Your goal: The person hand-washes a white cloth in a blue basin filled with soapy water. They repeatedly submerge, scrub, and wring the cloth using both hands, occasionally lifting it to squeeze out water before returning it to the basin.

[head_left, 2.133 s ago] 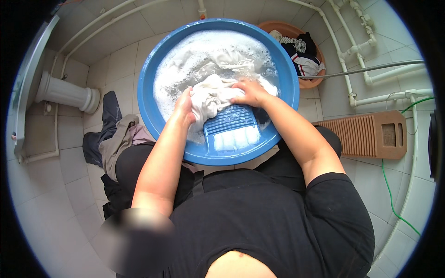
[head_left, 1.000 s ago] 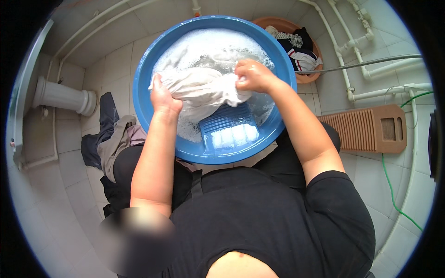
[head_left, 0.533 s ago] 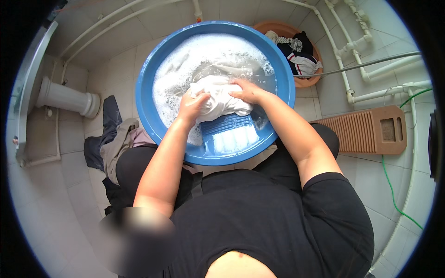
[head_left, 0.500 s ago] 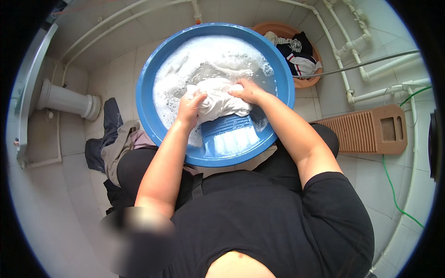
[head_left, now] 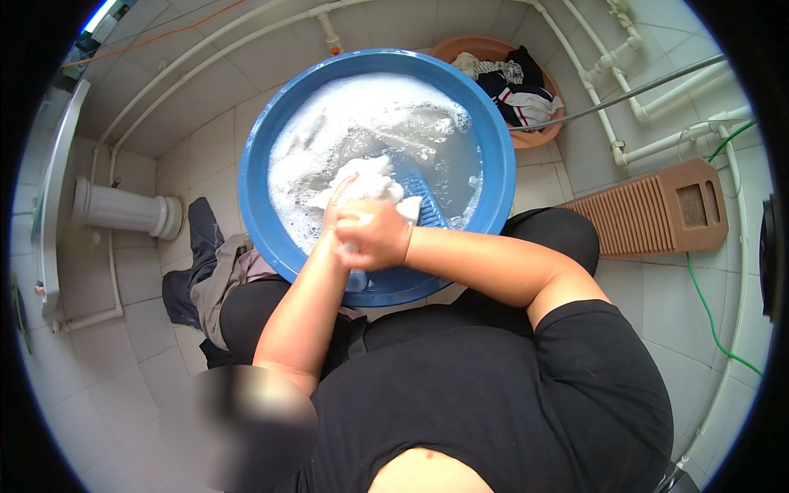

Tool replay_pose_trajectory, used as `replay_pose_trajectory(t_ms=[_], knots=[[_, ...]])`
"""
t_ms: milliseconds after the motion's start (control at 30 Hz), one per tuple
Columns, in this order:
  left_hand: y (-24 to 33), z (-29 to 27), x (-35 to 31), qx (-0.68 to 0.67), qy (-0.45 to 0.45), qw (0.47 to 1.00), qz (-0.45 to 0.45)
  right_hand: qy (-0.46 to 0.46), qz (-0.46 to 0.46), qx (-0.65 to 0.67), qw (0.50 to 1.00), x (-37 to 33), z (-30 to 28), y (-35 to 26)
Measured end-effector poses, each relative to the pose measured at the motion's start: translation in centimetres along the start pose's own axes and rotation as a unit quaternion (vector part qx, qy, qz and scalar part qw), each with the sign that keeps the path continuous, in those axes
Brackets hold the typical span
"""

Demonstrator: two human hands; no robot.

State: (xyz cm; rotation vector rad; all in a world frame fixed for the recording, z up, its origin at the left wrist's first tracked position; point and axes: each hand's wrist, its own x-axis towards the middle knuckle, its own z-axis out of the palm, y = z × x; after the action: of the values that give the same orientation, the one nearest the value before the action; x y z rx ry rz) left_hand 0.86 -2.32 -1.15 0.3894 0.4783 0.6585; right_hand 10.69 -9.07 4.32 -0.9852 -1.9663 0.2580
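A wet white cloth (head_left: 367, 175) is bunched over the blue ribbed washboard (head_left: 429, 205) at the near side of a round blue basin (head_left: 253, 177). My right hand (head_left: 376, 234) has its fingers curled tight on the near end of the cloth, and a bit of white shows below them. Partly covered by it, my left hand (head_left: 333, 218) grips the cloth from the left, with one finger stretched along it. The two hands touch each other. Foamy grey water (head_left: 370, 99) fills the basin, and its suds hide whatever lies beneath.
Behind the basin at the right stands an orange-brown tub (head_left: 538, 140) of dark and white clothes. A brown washboard (head_left: 649, 218) lies to the right, by a green hose (head_left: 700, 300). Dark and beige clothes (head_left: 215, 275) lie on the left, near a white pedestal (head_left: 127, 207). White pipes (head_left: 604, 123) line the walls.
My hands have come together and toward me, the right one crossing leftward over the left. The cloth has shifted left and nearer, baring more water and the washboard's ribs on the right.
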Motion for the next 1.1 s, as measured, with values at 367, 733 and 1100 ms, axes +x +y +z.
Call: replay_pose_trajectory(t_ms=[367, 733, 1100], knots=[[-1.9, -2.7, 0.9, -0.101, -0.055, 0.993, -0.013, 0.051, 0.072, -0.014, 0.996, -0.1, 0.1, 1.6], [0.9, -0.2, 1.5, -0.067, 0.176, 0.981, 0.050, -0.196, 0.387, -0.207, 0.877, -2.9, -1.8, 12.4], [0.2, 0.4, 1.9, -0.027, 0.134, 0.985, 0.102, 0.081, 0.257, 0.029, 0.963, -1.0, 0.6, 9.2]])
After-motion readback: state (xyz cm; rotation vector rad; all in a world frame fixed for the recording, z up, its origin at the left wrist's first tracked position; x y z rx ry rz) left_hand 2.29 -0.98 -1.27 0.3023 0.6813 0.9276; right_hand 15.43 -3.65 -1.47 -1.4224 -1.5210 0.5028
